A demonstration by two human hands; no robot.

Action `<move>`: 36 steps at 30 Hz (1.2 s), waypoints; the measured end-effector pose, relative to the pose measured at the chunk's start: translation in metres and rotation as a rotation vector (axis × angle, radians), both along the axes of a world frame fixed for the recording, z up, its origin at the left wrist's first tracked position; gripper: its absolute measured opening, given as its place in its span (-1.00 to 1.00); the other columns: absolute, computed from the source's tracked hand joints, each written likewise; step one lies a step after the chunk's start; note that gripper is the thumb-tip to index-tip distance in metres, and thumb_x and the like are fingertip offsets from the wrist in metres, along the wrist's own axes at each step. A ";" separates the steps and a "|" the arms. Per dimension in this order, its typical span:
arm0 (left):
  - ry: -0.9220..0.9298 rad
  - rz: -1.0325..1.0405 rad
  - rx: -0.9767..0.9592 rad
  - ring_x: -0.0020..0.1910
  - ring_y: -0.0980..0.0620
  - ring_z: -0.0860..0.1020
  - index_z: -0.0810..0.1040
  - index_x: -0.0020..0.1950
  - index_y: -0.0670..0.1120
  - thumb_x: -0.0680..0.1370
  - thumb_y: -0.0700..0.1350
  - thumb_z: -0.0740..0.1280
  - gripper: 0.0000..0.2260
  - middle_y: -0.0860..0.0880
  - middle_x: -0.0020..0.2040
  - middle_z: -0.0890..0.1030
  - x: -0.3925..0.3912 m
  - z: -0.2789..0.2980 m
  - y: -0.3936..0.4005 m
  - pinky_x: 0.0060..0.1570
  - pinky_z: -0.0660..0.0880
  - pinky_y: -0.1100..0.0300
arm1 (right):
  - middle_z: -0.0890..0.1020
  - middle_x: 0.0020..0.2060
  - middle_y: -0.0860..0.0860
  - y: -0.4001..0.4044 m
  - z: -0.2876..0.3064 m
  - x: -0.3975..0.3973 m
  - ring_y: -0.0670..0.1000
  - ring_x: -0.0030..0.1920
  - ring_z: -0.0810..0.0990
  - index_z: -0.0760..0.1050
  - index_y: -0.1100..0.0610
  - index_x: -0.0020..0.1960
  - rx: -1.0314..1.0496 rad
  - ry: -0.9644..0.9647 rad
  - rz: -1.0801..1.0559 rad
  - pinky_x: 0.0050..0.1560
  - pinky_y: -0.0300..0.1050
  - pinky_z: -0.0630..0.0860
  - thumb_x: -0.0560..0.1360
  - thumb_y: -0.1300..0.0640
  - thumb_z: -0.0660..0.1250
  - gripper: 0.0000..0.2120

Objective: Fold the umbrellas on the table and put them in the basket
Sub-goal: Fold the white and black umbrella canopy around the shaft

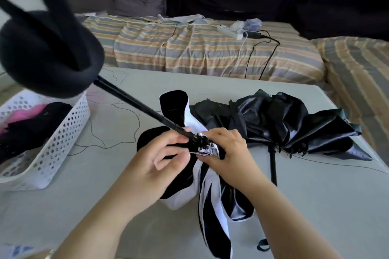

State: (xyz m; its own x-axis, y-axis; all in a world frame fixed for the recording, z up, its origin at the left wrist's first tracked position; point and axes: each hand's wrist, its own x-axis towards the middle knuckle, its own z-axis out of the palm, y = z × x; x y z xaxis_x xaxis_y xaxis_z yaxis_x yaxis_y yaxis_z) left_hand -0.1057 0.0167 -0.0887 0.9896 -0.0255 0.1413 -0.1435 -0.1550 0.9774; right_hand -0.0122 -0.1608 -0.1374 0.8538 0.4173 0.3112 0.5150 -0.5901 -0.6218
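The black-and-white umbrella (207, 176) is gripped at its rib hub by the left hand (155, 164) and right hand (229, 151), so fingers may be pinched if the shaft (134, 102) slides in.

pale table (294, 206), white perforated basket (61, 141) at left, black-and-white umbrella (210, 191), black umbrella (284, 124)

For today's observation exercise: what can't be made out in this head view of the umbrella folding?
- Basket contents: dark and pink items, half hidden by its wall and the left edge.
- Black-and-white umbrella: tip cut off by the bottom edge; runner covered by the left hand and right hand.
- Its handle: blurred, too close.
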 end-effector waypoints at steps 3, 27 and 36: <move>-0.042 0.135 0.058 0.19 0.23 0.53 0.58 0.10 0.23 0.39 0.21 0.26 -0.68 0.15 0.17 0.59 0.010 -0.005 -0.010 0.10 0.43 0.42 | 0.50 0.09 -0.19 0.005 -0.003 -0.004 -0.14 0.17 0.31 0.48 -0.11 0.30 -0.113 -0.113 0.019 0.28 -0.33 -0.01 0.43 -0.23 0.21 -0.52; -0.171 0.610 -0.183 -0.03 0.20 0.63 0.52 0.07 0.02 0.47 -0.24 0.40 -0.76 0.18 -0.05 0.66 0.008 0.026 0.003 0.06 0.51 0.30 | 0.45 0.23 -0.06 0.024 0.012 -0.008 0.03 0.20 0.35 0.28 0.11 0.36 -0.143 0.027 0.080 0.25 -0.10 0.26 0.62 0.07 0.18 -0.66; -0.770 0.738 0.258 0.35 0.11 0.42 0.26 0.47 -0.14 0.62 0.11 0.15 -0.50 -0.09 0.37 0.43 0.011 0.139 0.022 0.30 0.37 0.27 | 0.41 0.16 -0.15 0.018 0.016 -0.008 -0.05 0.23 0.35 0.22 0.04 0.38 -0.152 0.089 0.073 0.25 -0.19 0.25 0.63 0.03 0.15 -0.65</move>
State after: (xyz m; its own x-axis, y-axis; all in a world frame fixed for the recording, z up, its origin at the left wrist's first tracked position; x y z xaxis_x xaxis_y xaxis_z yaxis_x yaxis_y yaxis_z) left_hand -0.0943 0.0386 0.0501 0.4225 0.4188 0.8038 -0.4895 -0.6409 0.5913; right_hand -0.0203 -0.1432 -0.1218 0.8410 0.5155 0.1645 0.5068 -0.6437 -0.5735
